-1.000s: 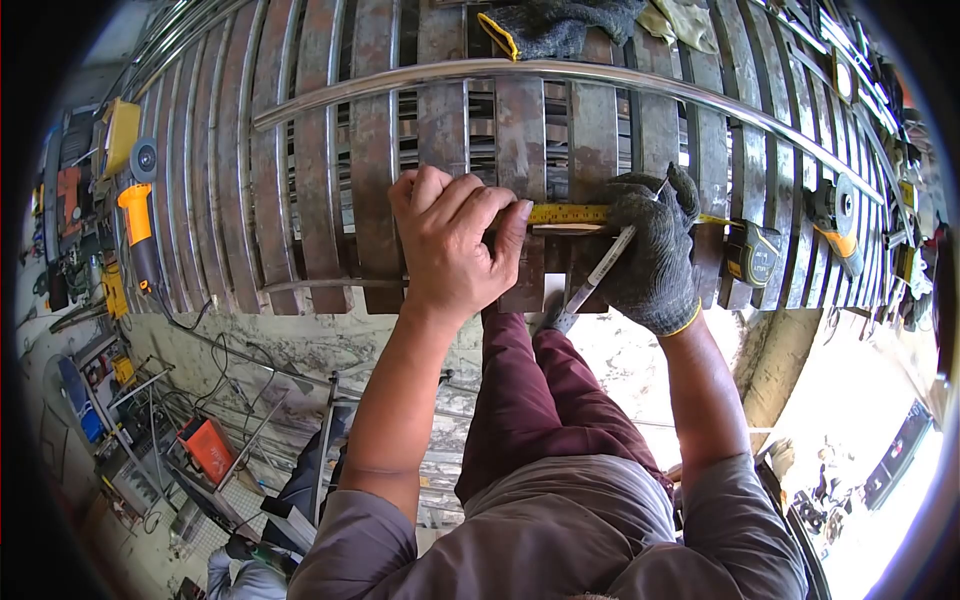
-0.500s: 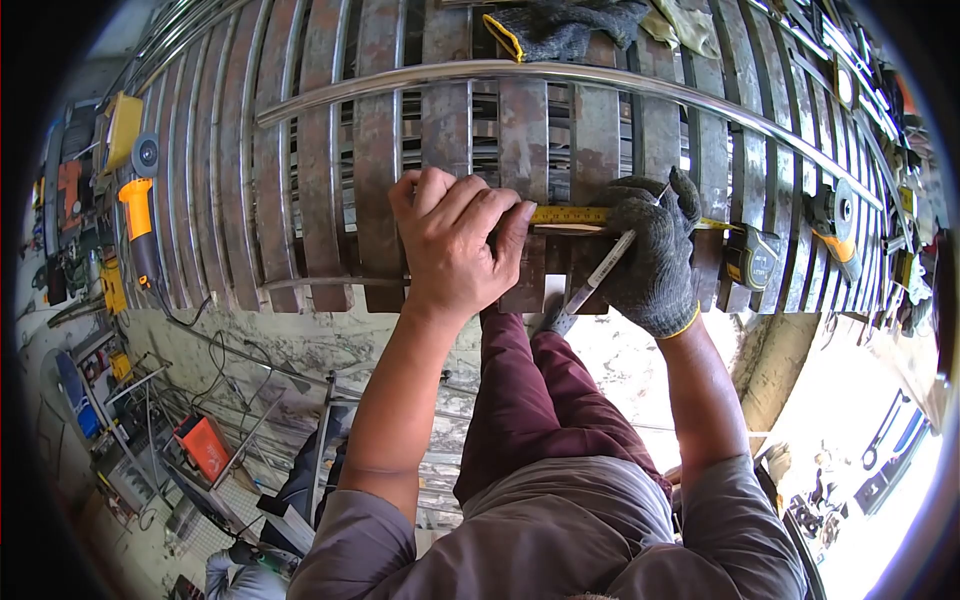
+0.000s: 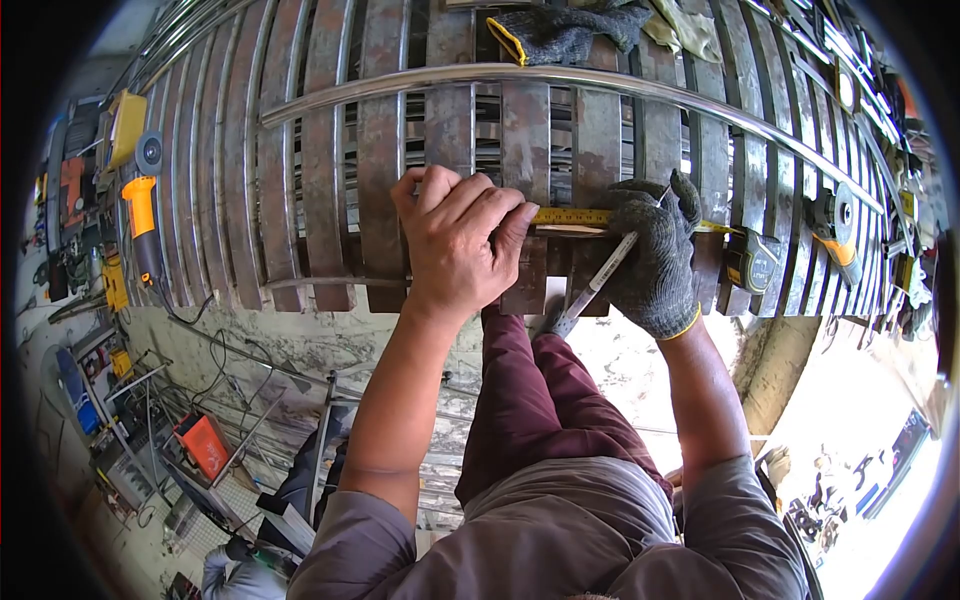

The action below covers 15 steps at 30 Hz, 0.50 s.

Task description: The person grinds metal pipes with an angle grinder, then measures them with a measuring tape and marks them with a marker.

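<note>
My bare left hand (image 3: 465, 235) pinches the end of a yellow tape measure (image 3: 572, 216) at the near edge of the slatted metal table (image 3: 377, 150). My right hand (image 3: 652, 260) wears a dark grey glove with a yellow cuff. It is closed round a thin silver marking pen (image 3: 600, 270) and rests over the tape blade. The blade runs under the glove to its black and yellow case (image 3: 757, 262) at the right. A strip below the tape is partly hidden by my hands.
A long shiny tube (image 3: 440, 76) lies across the slats. Beyond it is a grey glove (image 3: 580, 32). Angle grinders lie at the left (image 3: 142, 215) and right (image 3: 838, 225). A co-worker's gloved hand (image 3: 240, 549) shows at lower left, near an orange box (image 3: 203, 447).
The view has shifted very slightly, so the table appears a little lower. Both hands, the tape and the pen keep the same places relative to each other.
</note>
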Tool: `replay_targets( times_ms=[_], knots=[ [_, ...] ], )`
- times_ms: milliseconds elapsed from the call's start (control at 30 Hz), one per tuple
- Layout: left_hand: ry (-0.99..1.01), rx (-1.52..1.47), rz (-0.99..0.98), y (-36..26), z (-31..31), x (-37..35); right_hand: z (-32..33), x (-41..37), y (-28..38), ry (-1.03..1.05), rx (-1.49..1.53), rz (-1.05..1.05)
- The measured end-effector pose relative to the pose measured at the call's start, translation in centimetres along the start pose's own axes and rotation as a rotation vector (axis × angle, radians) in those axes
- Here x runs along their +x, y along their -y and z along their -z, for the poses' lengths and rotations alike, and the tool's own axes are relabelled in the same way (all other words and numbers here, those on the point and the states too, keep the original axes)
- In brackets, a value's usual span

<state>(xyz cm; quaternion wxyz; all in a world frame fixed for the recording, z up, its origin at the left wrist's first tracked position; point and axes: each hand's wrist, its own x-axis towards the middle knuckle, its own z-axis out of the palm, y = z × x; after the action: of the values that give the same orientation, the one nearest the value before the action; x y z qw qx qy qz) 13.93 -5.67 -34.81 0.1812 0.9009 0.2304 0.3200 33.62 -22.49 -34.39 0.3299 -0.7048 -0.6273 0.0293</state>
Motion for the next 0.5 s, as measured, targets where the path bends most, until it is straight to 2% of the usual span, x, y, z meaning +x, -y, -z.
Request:
replay_targets(
  times_ms=[500],
  knots=[
    [0.001, -0.002, 0.002, -0.27, 0.30, 0.38, 0.07, -0.07, -0.13, 0.012, 0.005, 0.009]
  ],
)
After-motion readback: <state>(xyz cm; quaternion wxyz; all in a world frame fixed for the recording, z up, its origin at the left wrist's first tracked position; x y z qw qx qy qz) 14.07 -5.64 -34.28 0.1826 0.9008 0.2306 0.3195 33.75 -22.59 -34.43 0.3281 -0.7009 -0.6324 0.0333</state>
